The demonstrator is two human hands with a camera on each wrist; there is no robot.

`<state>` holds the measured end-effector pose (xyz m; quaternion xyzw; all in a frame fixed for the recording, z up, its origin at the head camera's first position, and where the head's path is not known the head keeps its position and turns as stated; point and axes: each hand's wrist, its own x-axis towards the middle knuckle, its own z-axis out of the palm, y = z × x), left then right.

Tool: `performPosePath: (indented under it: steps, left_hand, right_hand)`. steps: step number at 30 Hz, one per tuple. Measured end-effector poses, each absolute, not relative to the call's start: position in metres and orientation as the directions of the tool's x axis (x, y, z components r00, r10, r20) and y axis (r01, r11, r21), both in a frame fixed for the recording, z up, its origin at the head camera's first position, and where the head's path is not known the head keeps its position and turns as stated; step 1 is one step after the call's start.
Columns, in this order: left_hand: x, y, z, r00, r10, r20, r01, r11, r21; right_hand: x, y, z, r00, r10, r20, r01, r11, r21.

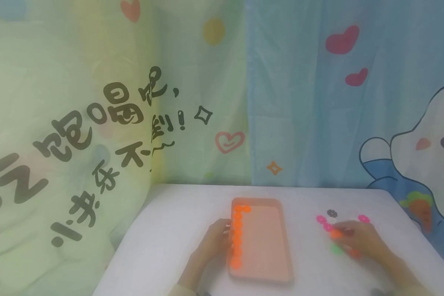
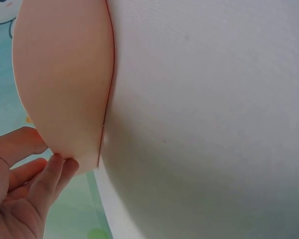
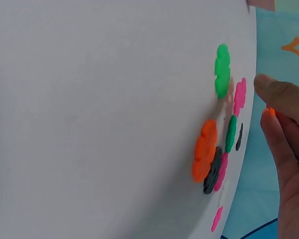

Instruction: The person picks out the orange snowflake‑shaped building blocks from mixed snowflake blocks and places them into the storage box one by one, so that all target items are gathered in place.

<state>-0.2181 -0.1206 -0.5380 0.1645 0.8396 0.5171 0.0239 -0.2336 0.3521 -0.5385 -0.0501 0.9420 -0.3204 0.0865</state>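
A peach tray [image 1: 262, 242] lies on the white table; orange flower-shaped pieces [image 1: 237, 224] run down its left side, with one more beside the top of the row. My left hand [image 1: 219, 236] holds the tray's left edge; in the left wrist view its fingertips rest against the outer wall [image 2: 65, 84]. To the right of the tray, my right hand [image 1: 359, 238] pinches an orange flower piece [image 1: 336, 233], mostly hidden by the fingers in the right wrist view. Around it lie loose flower pieces: pink [image 1: 321, 219], dark grey [image 1: 331, 213], green [image 3: 222, 70] and orange [image 3: 204, 151].
The white table [image 1: 170, 246] reaches back to patterned curtains [image 1: 299, 102] behind and on the left. Another pink piece [image 1: 364, 218] lies beyond the right hand. Some pieces lean on or overlap each other in the right wrist view.
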Motion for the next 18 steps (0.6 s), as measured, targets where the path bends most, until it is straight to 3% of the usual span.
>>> performPosePath:
  steps: [6, 12, 18]
  left_hand:
    - [-0.216, -0.121, -0.538, -0.950, 0.298, 0.093, 0.206, 0.372, 0.905]
    - [-0.215, -0.120, -0.535, -0.944, 0.308, 0.117, 0.231, 0.367, 0.901]
    - [-0.215, -0.119, -0.531, -0.954, 0.286, 0.085, 0.206, 0.422, 0.883]
  right_hand:
    - [-0.244, 0.338, -0.529, -0.986, -0.121, -0.113, -0.028, 0.795, -0.606]
    - [-0.250, 0.322, -0.530, -0.988, -0.143, 0.050, -0.142, 0.761, -0.633]
    - [-0.259, 0.303, -0.527, -0.977, -0.165, 0.136, -0.213, 0.711, -0.670]
